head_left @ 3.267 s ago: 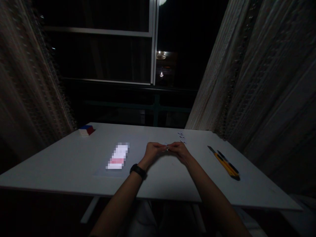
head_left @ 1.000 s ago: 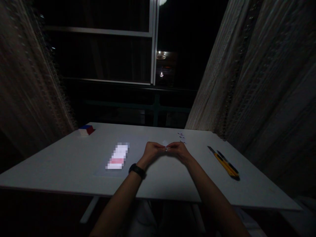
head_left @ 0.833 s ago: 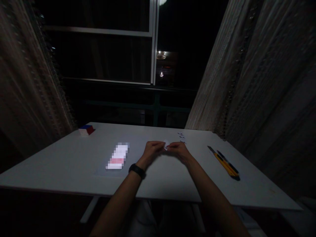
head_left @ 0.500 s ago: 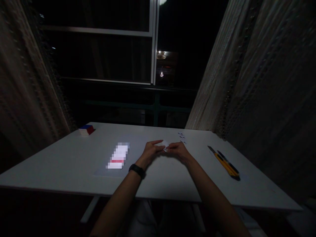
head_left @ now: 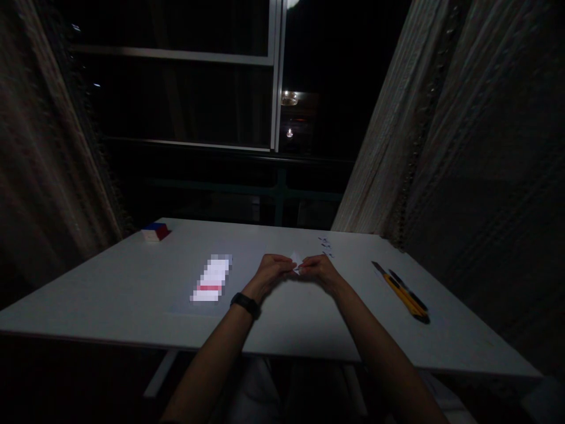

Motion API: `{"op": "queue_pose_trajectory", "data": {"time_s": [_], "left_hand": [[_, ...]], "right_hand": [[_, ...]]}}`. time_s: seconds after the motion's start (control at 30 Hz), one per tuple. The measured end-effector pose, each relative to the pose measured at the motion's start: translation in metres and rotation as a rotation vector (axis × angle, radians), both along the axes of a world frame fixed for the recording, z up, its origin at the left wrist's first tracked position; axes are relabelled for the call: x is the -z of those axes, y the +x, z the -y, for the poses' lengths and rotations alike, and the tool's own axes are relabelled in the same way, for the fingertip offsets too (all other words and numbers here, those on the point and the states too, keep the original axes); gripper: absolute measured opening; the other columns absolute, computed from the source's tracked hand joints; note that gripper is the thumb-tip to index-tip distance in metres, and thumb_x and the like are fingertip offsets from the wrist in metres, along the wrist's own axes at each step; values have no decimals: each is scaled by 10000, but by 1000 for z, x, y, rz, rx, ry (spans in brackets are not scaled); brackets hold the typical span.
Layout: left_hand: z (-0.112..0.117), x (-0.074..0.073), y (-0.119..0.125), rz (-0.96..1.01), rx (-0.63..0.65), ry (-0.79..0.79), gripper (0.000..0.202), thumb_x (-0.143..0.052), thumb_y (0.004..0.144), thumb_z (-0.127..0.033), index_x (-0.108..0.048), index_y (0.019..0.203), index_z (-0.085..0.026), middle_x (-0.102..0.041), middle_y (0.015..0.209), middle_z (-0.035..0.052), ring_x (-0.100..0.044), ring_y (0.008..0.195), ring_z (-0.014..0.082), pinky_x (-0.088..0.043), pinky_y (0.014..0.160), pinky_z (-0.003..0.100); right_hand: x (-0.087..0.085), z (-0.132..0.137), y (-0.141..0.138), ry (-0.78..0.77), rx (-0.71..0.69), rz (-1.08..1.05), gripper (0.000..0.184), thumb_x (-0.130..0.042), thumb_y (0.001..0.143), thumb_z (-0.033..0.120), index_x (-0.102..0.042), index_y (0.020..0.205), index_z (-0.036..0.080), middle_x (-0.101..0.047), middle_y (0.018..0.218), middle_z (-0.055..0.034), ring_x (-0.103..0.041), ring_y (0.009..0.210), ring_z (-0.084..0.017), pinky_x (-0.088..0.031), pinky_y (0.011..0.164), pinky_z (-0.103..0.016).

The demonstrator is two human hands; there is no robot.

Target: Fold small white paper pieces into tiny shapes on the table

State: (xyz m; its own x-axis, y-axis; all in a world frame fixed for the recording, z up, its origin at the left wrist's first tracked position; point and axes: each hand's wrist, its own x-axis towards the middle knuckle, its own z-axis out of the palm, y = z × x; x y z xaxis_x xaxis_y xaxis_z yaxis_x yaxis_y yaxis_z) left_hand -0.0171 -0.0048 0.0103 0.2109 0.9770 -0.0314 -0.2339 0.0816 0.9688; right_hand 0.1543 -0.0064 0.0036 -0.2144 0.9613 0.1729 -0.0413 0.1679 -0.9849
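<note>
A small piece of white paper point(head_left: 296, 260), pointed at the top, is held between my two hands above the middle of the table. My left hand point(head_left: 274, 270), with a dark band on its wrist, pinches the paper's left side. From the right, my right hand point(head_left: 320, 268) pinches the other side, its fingertips close to the left ones. The fingers partly cover the paper, so its folds are hard to make out. Just beyond my right hand, several small dark marks or pieces point(head_left: 325, 244) form a short row on the table.
On the white table point(head_left: 300, 330), a lit phone point(head_left: 212, 280) with a blurred screen lies left of my hands. A cube puzzle point(head_left: 155, 231) sits at the far left. To the right lie a yellow utility knife point(head_left: 404, 297) and a dark pen point(head_left: 408, 290). Curtains point(head_left: 375, 147) flank the window.
The paper now stands more upright, with its point showing between the hands. My left index finger, stretched out before, has bent in toward the paper.
</note>
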Motion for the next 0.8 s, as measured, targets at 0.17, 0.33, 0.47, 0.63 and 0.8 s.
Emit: {"op": "queue_pose_trajectory", "data": {"time_s": [0.17, 0.33, 0.47, 0.63, 0.8], "left_hand": [[-2, 1, 2, 11, -23, 16, 316, -817, 444, -198, -659, 683, -65, -659, 612, 84, -622, 556, 157, -480, 560, 257], [2, 0, 2, 5, -31, 29, 312, -811, 456, -195, -657, 693, -63, -660, 612, 83, -621, 549, 154, -480, 561, 256], [4, -2, 3, -6, -46, 37, 314, -808, 461, -196, -651, 700, -67, -655, 593, 76, -619, 542, 158, -478, 551, 258], [1, 0, 5, -17, -57, 52, 330, -801, 481, -199, -649, 740, -62, -657, 585, 76, -622, 538, 162, -478, 548, 260], [2, 1, 4, -6, -51, 70, 331, -790, 504, -203, -654, 770, -61, -669, 603, 88, -631, 558, 169, -484, 571, 268]], "right_hand": [[-2, 0, -2, -52, 67, -18, 241, -808, 412, 271, -704, 577, 129, -641, 550, -31, -537, 513, -133, -401, 546, -291], [0, 0, -4, -42, 117, -34, 237, -804, 388, 278, -696, 545, 136, -638, 527, -31, -536, 495, -142, -411, 528, -301], [1, -2, -5, -45, 145, -44, 245, -809, 380, 277, -701, 553, 141, -646, 540, -31, -546, 506, -146, -428, 555, -314], [3, -4, -5, -40, 217, -51, 263, -824, 351, 277, -695, 535, 140, -633, 519, -28, -531, 484, -140, -422, 548, -323], [9, -6, -9, 43, 272, -37, 259, -818, 377, 315, -691, 529, 147, -632, 517, -37, -531, 484, -148, -416, 527, -318]]}}
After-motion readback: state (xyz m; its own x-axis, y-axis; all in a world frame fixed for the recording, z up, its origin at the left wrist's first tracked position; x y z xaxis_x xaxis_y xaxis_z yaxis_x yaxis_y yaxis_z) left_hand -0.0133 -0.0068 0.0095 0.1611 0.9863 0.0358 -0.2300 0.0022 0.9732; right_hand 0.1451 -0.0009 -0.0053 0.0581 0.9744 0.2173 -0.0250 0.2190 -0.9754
